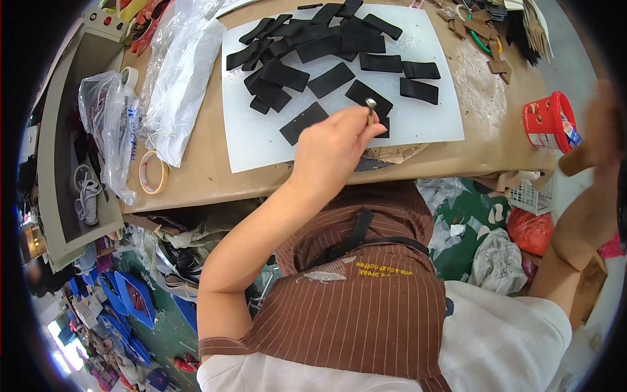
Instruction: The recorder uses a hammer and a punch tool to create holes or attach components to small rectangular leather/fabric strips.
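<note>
My left hand (332, 145) is closed round a slim metal punch (371, 106), its rounded top end sticking up between thumb and fingers. It stands over the near edge of a white board (255, 144), beside flat black strips (369, 98). The punch's lower end is hidden by the hand. Several more black strips lie loosely heaped (317, 40) toward the far side of the board. At the right rim of the picture, my right hand (606, 127) is raised and blurred. A brown, rounded handle (576, 160) pokes out of it; the rest of that tool cannot be made out.
A red tub (547, 123) stands at the table's right edge, near my right arm. Brown strips and green-handled scissors (480, 40) lie far right. Plastic bags (108, 130), a tape roll (153, 172) and a grey metal box (49, 153) are on the left.
</note>
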Motion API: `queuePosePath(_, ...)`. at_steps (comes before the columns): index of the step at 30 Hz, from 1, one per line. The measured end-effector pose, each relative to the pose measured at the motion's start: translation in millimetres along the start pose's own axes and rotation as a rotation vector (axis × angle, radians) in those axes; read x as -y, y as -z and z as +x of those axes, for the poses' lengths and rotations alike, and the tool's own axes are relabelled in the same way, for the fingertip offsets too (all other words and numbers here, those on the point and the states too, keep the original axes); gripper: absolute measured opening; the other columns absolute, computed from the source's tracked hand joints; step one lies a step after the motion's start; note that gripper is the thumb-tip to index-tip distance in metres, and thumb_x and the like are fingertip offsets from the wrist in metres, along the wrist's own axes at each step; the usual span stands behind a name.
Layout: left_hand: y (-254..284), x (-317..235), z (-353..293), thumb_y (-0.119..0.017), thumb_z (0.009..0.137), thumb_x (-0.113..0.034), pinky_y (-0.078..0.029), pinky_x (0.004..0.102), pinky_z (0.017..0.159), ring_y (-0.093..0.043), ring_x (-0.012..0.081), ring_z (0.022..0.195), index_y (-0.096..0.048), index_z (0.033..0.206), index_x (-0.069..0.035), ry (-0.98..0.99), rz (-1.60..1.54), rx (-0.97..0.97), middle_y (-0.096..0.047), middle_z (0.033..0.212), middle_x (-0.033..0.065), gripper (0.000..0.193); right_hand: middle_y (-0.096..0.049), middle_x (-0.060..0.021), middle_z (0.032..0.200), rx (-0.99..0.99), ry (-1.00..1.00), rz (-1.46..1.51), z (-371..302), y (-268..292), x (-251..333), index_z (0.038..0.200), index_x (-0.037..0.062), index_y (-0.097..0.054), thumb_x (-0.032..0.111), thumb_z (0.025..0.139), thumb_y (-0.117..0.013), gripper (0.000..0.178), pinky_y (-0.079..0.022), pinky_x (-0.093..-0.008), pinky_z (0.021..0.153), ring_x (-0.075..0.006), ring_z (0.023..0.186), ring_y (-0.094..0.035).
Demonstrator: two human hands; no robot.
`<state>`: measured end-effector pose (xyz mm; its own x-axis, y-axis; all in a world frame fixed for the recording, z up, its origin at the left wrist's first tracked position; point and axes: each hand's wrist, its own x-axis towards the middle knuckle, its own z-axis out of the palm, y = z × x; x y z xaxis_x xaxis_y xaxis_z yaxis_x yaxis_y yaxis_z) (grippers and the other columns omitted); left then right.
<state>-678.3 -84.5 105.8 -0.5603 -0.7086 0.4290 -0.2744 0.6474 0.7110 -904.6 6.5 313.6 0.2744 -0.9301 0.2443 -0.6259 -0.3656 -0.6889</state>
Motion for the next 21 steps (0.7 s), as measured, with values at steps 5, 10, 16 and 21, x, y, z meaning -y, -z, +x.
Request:
queuePosePath(5, -8, 6, -20, -0.071, 0.085, -0.018, -0.051, 0.029, 0.051, -0.065, 0.0213, 0.063, -0.054, 0.09, -0.003, -0.069, 0.152, -0.114, -0.065, 0.08, 0.0076, 0.023, -0.044, -0.0018, 0.059, 0.128, -0.379, -0.039, -16, -50, -27, 0.093, -0.0003, -0.054, 0.028, 0.098, -0.051, 0.029, -0.038, -0.0344, 0.052, -0.0138, 0.056, -0.047)
queuePosePath(10, 15, 1, 45, -0.064, 0.091, -0.015, -0.055, 0.0245, 0.057, -0.064, 0.0105, 0.069, -0.055, 0.086, 0.002, 0.378, -0.551, -0.065, -0.065, 0.076, 0.0058, 0.019, -0.039, -0.0051, 0.06, -0.117, -0.401, -0.132, -44, -72, -52, 0.086, -0.0001, -0.05, 0.03, 0.098, -0.051, 0.033, -0.035, -0.0333, 0.05, -0.013, 0.055, -0.039)
queuePosePath(16, 7, 23, 63, -0.064, 0.091, -0.015, -0.055, 0.0254, 0.059, -0.062, 0.0094, 0.069, -0.057, 0.088, 0.001, 0.318, -0.116, 0.201, -0.065, 0.079, 0.0055, 0.017, -0.046, -0.0176, 0.055, 0.115, -0.599, -0.105, -32, -96, -79, 0.082, 0.0002, -0.048, 0.029, 0.096, -0.053, 0.032, -0.036, -0.0401, 0.049, -0.0335, 0.049, -0.043)
queuePosePath(21, 12, 12, 35, -0.071, 0.084, -0.012, -0.05, 0.0316, 0.057, -0.062, 0.0233, 0.061, -0.057, 0.083, 0.001, 0.231, -0.13, -0.064, -0.064, 0.074, 0.0126, 0.018, -0.047, -0.0197, 0.054, 0.039, -0.48, -0.199, -28, -100, -92, 0.081, 0.0013, -0.047, 0.029, 0.094, -0.057, 0.032, -0.036, -0.0435, 0.048, -0.0408, 0.05, -0.046)
